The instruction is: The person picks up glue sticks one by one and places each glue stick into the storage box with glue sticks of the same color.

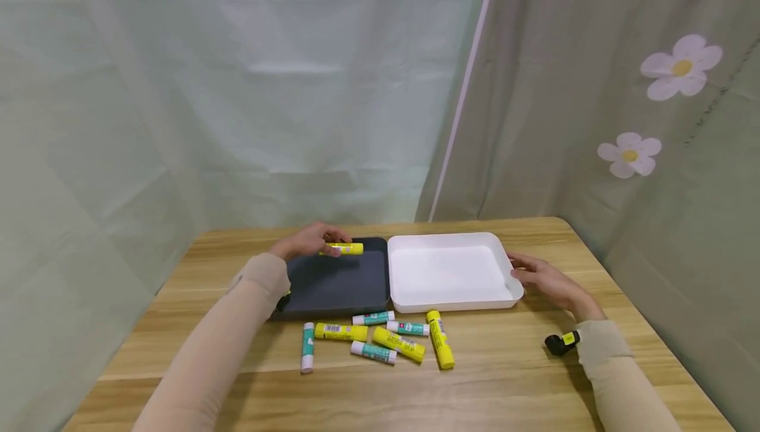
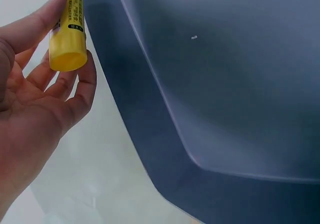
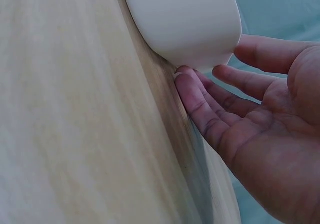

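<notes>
Pinched between thumb and fingers, a yellow glue stick [image 1: 354, 248] is held by my left hand [image 1: 309, 241] above the back of the dark grey tray [image 1: 344, 287]. In the left wrist view the glue stick [image 2: 69, 43] shows its end beyond the thumb, beside the tray wall [image 2: 125, 93]. My right hand [image 1: 549, 283] is at the right side of the white tray [image 1: 454, 270]. The right wrist view has its fairly straight fingertips touching the outer corner of the white tray [image 3: 185, 28], low near the tabletop.
In front of the trays lie several loose glue sticks, some yellow [image 1: 341, 332] and some white and teal [image 1: 307, 347]. One yellow glue stick [image 1: 440, 339] lies below the white tray. The trays stand side by side on a wooden table [image 1: 505, 379]; curtains [image 1: 326, 89] hang behind.
</notes>
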Demonstrator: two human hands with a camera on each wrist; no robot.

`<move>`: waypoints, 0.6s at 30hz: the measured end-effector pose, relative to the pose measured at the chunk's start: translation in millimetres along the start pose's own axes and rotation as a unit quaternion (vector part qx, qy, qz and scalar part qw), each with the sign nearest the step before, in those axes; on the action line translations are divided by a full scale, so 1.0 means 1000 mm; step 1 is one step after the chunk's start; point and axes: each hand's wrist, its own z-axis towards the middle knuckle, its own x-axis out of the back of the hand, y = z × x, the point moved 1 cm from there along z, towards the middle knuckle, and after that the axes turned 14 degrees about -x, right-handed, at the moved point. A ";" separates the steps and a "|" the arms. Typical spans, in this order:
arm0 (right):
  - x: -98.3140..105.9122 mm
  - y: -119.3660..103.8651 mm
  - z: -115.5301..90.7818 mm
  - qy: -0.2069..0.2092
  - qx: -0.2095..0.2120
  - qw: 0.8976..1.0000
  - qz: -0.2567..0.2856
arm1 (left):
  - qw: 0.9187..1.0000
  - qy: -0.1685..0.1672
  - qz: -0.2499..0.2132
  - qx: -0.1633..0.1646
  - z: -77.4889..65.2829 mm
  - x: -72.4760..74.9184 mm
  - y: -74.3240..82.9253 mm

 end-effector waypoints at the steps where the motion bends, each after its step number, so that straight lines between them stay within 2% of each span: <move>1: 0.001 0.001 0.000 0.003 -0.002 1.000 -0.001 | 1.000 0.000 0.005 -0.002 0.001 0.000 0.000; 8: 0.007 0.002 -0.003 0.005 0.000 1.000 0.000 | 1.000 0.002 0.019 -0.009 0.008 -0.005 -0.002; 15: 0.005 0.003 -0.003 0.000 -0.003 1.000 0.007 | 0.999 -0.011 0.048 -0.022 0.010 -0.010 -0.008; 18: 0.005 0.003 -0.003 0.000 -0.001 1.000 0.005 | 0.998 -0.017 0.055 -0.017 0.011 -0.013 -0.009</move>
